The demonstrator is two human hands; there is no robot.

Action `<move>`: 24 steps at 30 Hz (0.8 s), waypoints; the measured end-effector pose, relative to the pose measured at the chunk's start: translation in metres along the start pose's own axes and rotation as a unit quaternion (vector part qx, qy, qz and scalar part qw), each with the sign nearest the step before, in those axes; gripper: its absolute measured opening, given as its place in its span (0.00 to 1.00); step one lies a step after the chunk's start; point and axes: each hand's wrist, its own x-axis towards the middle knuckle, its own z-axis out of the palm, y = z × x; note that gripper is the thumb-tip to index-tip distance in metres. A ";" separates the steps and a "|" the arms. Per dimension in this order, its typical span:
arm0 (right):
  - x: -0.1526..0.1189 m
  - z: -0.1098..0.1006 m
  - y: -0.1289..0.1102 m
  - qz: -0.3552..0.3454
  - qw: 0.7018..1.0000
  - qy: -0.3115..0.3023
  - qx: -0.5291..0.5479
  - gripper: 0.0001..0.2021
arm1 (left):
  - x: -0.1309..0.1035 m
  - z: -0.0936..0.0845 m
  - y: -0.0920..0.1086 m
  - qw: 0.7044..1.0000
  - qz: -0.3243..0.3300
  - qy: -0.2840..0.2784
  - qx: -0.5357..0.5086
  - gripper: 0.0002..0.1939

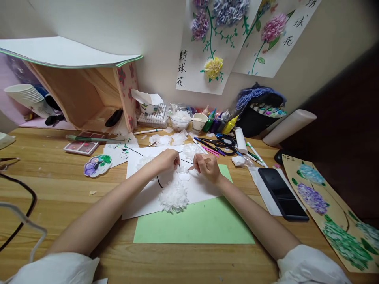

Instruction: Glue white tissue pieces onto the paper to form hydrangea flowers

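My left hand (pixel 169 161) and my right hand (pixel 206 167) are both closed, fingers pinched, close together over a white sheet of paper (pixel 204 192). What the fingertips hold is too small to make out. Between and below them lies a small pale patch (pixel 184 177). Ruffled white paper flowers sit on the sheet: one (pixel 174 196) in front of my hands, another (pixel 191 150) behind them, and a third (pixel 144 161) partly hidden by my left forearm. Dark stem lines (pixel 160 182) run between them. A green sheet (pixel 192 225) lies underneath.
Behind the sheet are torn paper scraps (pixel 166 139), a bowl of scraps (pixel 180 120), a paper cup (pixel 199 121), paint bottles (pixel 215 123) and scissors (pixel 224 146). A phone (pixel 282 193) lies right. Left are a painted palette (pixel 97 165) and an open box (pixel 85 96).
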 end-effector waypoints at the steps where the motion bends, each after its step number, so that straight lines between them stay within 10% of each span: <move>1: 0.000 0.001 0.001 -0.002 1.000 -0.003 -0.004 0.24 | 0.000 0.000 0.000 1.000 -0.002 0.000 0.002 0.15; 15: 0.005 0.006 -0.006 -0.077 0.995 -0.060 -0.032 0.21 | -0.002 -0.002 0.002 1.000 0.003 0.004 0.016 0.12; 24: 0.005 -0.014 0.002 0.123 0.950 0.244 0.149 0.27 | 0.004 -0.015 -0.017 0.999 -0.025 0.035 0.016 0.09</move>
